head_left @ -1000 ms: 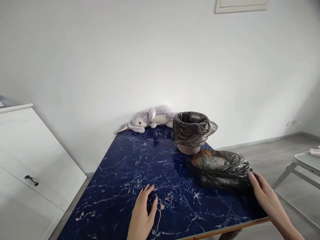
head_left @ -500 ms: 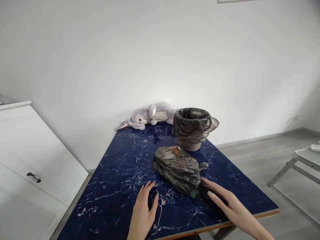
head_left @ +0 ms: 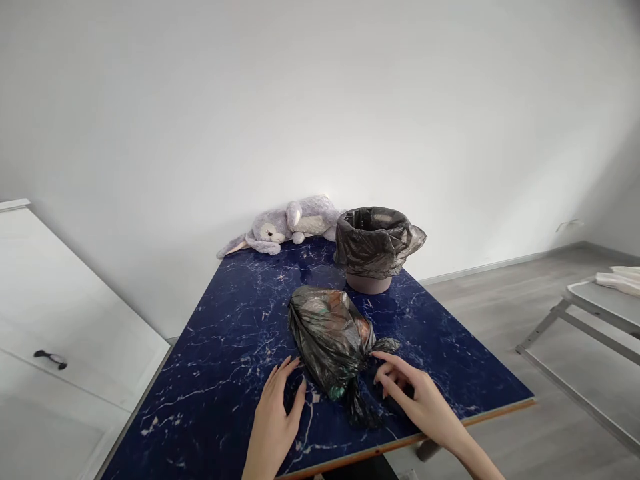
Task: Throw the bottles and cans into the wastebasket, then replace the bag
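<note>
A filled black garbage bag (head_left: 327,333), knotted at its near right side, lies on the blue marbled table (head_left: 235,373). Through its thin film, orange and green contents show. Two loose ends stick out from the knot, one to the right and one toward the front edge. My left hand (head_left: 275,413) rests on the table just left of the bag, open, fingers apart and holding nothing. Beside the knot is my right hand (head_left: 413,397), its index finger stretched toward the bag and the other fingers loosely bent. Nothing shows in its grasp; whether the fingertip touches the film I cannot tell.
Behind the bag stands a trash bin (head_left: 369,285) lined with a black bag (head_left: 375,247) folded over its rim. A grey plush bunny (head_left: 295,223) lies against the wall. A white cabinet (head_left: 75,320) stands left, a folding chair (head_left: 590,320) right.
The garbage bag has settled flat and its loose ends now show. My right hand has drawn its fingers in beside the knot. My left hand has hardly moved; the view has shifted slightly.
</note>
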The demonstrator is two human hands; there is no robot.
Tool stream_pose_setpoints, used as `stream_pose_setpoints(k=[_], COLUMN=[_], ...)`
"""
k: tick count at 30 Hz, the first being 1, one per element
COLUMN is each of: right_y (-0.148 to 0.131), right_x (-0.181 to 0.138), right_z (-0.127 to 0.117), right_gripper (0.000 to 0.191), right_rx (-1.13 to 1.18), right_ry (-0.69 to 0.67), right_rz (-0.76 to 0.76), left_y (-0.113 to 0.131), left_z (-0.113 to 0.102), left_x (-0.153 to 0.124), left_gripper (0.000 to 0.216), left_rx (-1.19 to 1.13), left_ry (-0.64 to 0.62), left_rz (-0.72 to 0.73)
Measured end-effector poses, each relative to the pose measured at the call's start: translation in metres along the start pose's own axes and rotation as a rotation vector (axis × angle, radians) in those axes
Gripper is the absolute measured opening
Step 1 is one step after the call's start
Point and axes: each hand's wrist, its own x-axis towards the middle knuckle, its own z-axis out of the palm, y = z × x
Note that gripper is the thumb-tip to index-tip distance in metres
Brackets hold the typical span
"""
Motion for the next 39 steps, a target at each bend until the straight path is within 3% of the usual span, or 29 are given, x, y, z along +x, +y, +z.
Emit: stream_pose_setpoints(k=[3,9,16,20,23,26,28,30,32,35,39], right_y=[-0.003,0.003,0.002,-0.001,-0.001,0.000,0.001,0.002,0.001,-0.001,0.000], right_x=[0.005,0.014,0.016,0.012,0.011,0.011,0.011,0.011,0.011,0.011,0.011], right_z=[0.006,0.029,0.054,0.060,0.063,0.065,0.066,0.066,0.066,0.065,0.065], right_gripper=[0.050,0.027,0.013,0.008,0.006,0.005,0.005,0.007,0.009,0.006,0.005], right_rx=[-0.125,-0.422,-0.491,-0.501,-0.504,-0.503,-0.502,-0.498,-0.486,-0.457,-0.440], right_ry=[0.015,0.156,0.213,0.224,0.237,0.251,0.266,0.283,0.297,0.305,0.283], right_rz=[-0.021,-0.110,-0.156,-0.182,-0.190,-0.200,-0.212,-0.225,-0.234,-0.238,-0.218], left_y=[-0.003,0.002,0.002,0.001,0.006,0.023,0.043,0.067,0.087,0.103,0.100], left_z=[0.000,-0.003,-0.002,-0.002,-0.004,-0.005,-0.006,-0.006,-0.006,-0.003,0.001], left_x=[0.001,0.001,0.002,0.001,-0.005,-0.010,-0.010,-0.004,0.006,0.021,0.034], left_gripper=[0.055,0.055,0.061,0.058,0.045,0.034,0.040,0.045,0.045,0.042,0.039], left_rx=[0.007,0.004,-0.010,-0.063,-0.063,0.075,0.207,0.346,0.440,0.483,0.445], left_ry=[0.019,-0.003,-0.044,0.013,0.219,0.432,0.415,0.305,0.227,0.189,0.248], left_rz=[0.016,-0.009,-0.052,-0.029,0.095,0.386,0.604,0.783,0.879,0.905,0.847])
